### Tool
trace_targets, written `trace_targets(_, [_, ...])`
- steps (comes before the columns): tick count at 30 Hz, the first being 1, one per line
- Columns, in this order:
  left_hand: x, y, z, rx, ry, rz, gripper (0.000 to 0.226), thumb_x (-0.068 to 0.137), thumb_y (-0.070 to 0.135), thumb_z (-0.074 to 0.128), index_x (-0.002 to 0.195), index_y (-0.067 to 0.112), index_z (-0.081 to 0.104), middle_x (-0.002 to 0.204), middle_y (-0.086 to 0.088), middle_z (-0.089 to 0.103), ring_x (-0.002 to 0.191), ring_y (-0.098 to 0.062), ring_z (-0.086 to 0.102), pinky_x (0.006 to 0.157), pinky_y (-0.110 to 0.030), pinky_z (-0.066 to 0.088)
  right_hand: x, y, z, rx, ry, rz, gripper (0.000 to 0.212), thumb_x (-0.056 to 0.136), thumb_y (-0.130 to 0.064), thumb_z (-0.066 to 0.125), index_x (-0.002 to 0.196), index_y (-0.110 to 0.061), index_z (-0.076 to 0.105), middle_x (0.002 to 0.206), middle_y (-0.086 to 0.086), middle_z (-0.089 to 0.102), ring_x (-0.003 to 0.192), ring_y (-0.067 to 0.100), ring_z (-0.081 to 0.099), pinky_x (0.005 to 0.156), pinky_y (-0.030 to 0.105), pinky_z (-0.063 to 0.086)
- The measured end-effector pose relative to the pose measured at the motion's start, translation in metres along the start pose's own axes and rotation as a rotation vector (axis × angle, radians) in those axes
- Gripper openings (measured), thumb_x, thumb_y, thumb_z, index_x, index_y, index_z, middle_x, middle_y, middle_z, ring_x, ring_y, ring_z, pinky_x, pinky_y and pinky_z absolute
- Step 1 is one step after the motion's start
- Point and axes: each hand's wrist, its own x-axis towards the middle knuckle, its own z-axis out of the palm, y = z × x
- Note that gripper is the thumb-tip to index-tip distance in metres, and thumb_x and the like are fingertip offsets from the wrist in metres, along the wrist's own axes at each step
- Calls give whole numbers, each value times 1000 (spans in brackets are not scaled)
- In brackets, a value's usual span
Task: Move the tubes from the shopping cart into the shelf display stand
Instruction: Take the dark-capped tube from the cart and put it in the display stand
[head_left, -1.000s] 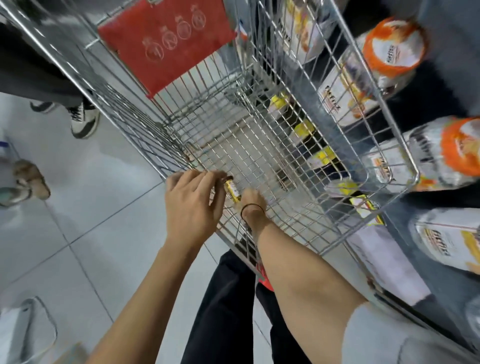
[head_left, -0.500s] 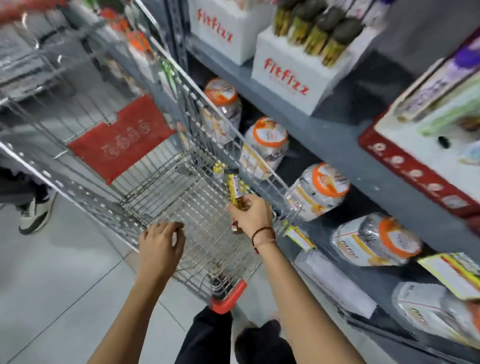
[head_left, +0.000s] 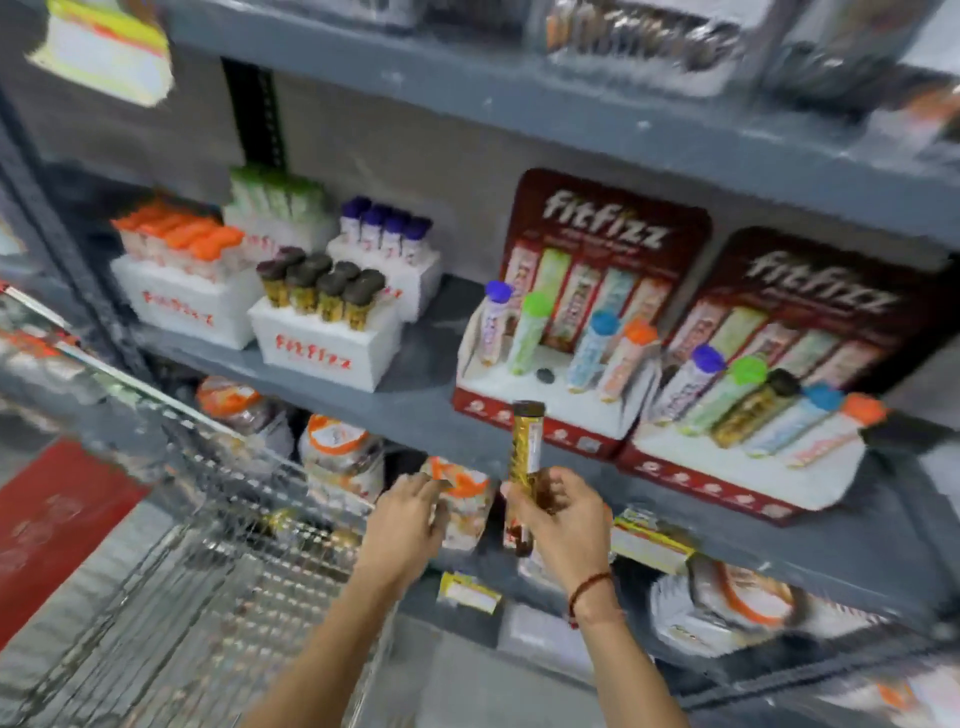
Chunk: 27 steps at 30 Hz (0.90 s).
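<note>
My right hand (head_left: 563, 519) grips a gold tube with a dark brown cap (head_left: 525, 447), held upright just below the front edge of the middle shelf. Straight above it stands a red display stand (head_left: 540, 415) with purple, green, blue and orange tubes leaning in its slots and one empty dark hole (head_left: 544, 374) in the middle. My left hand (head_left: 408, 514) hovers beside the right one, fingers apart, holding nothing. The wire shopping cart (head_left: 208, 597) is at lower left, blurred.
A second red display stand (head_left: 727, 483) at the right holds a full row of tubes. White boxes (head_left: 322, 348) with capped tubes stand on the shelf's left. Jars with orange lids (head_left: 337, 457) lie on the lower shelf. Price tags hang on the shelf edge.
My right hand lifted the gold tube out of the cart and up toward the shelf. My left hand left the cart rim and rose beside it. The view swung up to the shelves.
</note>
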Motion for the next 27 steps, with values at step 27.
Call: trace_targets(27, [72, 39, 48, 79, -138, 245, 27, 85, 15, 58, 112, 10, 62, 120, -7, 62, 108, -30, 54, 87, -44, 45, 90, 10, -43, 650, -173, 195, 20, 94, -18, 48, 110, -21, 60, 114, 6, 63, 109, 19, 57, 106, 41, 40])
